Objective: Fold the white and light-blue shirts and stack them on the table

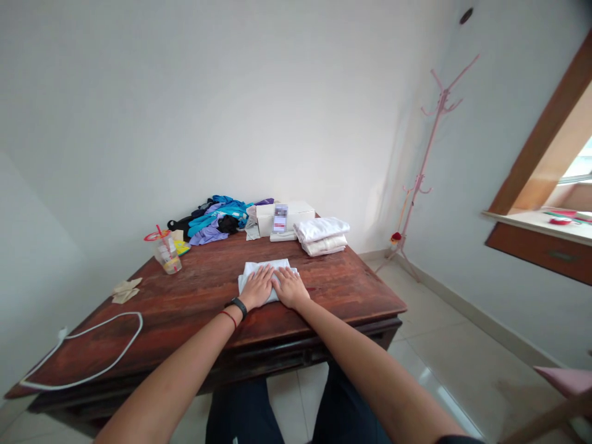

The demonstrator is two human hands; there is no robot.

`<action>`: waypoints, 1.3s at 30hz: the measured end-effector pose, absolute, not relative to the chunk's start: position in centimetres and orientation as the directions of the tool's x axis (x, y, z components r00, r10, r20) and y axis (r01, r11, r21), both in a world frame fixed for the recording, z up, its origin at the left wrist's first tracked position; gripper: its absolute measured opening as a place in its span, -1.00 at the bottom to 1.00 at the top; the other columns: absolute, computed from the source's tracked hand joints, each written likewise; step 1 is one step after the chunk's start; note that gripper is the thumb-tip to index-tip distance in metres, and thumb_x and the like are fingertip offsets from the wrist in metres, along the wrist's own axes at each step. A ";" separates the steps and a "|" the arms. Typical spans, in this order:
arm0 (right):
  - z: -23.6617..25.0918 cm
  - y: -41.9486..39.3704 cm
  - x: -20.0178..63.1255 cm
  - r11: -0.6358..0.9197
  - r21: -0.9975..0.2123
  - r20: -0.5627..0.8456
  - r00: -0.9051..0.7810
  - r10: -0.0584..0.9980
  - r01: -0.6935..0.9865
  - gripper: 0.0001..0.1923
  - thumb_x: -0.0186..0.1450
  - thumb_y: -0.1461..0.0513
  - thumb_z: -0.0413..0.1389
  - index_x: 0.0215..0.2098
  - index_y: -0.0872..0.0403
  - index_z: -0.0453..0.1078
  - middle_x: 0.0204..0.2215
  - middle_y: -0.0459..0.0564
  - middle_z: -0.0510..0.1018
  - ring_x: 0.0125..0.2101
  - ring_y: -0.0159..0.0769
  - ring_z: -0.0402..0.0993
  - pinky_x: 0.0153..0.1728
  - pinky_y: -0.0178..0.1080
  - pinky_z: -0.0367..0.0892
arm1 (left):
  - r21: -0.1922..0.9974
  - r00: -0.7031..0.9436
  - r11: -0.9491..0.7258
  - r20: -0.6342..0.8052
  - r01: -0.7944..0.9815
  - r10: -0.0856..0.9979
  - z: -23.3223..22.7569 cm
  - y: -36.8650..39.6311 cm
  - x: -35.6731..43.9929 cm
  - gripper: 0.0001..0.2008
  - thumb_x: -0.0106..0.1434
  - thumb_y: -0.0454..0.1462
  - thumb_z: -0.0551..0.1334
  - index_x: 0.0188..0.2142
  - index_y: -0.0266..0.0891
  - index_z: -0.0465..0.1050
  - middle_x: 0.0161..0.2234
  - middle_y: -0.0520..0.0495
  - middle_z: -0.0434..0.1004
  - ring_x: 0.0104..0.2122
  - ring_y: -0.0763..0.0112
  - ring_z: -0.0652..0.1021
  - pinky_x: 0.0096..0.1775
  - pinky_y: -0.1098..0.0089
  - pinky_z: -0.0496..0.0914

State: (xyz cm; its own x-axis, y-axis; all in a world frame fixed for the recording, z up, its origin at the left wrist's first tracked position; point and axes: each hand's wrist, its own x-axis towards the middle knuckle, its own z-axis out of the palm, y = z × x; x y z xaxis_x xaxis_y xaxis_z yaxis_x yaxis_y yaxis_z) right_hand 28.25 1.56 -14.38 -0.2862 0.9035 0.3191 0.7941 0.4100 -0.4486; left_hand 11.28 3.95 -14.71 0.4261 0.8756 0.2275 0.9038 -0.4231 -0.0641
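Pressing down, I see both hands flat and spread, palms down: left hand [258,287] and right hand [290,287] side by side, thumbs nearly touching, on the folded white cloth [253,269]. Cloth lies near the middle of the wooden table [351,290], toward its near edge. Beyond it, at the far edge: white box [287,214], a stack of folded white cloths [322,236] to its right, a heap of coloured clothes [217,221] toward the far left corner. Plastic cup [167,253] with straw at the left edge. White cable [99,345] looped at the near left corner.
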 end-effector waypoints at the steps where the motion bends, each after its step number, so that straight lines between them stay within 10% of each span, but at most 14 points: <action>1: -14.4 1.5 28.3 0.416 -0.457 0.334 -0.281 0.899 0.786 -0.48 0.52 0.04 -0.13 0.35 0.04 0.27 0.36 0.12 0.28 0.38 0.04 0.07 0.33 0.15 -0.01 | -0.059 0.427 -0.426 0.242 0.903 0.871 -14.7 3.8 11.3 -0.47 0.49 -0.27 -0.11 0.40 -0.26 0.16 0.42 -0.17 0.08 0.39 0.07 0.16 0.31 0.00 0.16; 39: -13.2 2.1 29.0 0.421 -0.334 0.334 -0.312 0.889 0.843 -0.61 0.49 0.12 -0.09 0.07 0.04 0.51 0.04 0.10 0.61 0.03 -0.12 0.50 0.06 -0.19 0.29 | 0.060 0.435 -0.484 0.354 0.873 0.828 -14.0 3.3 11.4 -0.55 0.49 -0.21 -0.04 0.26 -0.23 0.38 0.32 -0.21 0.32 0.30 0.04 0.32 0.24 0.03 0.26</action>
State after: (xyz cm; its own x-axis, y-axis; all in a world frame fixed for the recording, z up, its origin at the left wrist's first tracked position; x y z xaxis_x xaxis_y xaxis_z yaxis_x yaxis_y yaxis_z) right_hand 29.04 2.05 -13.22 -0.3124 0.8895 0.3335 0.8432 0.4214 -0.3338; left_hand 11.43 3.33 -13.98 0.4345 0.8282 0.3539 0.8732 -0.4837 0.0600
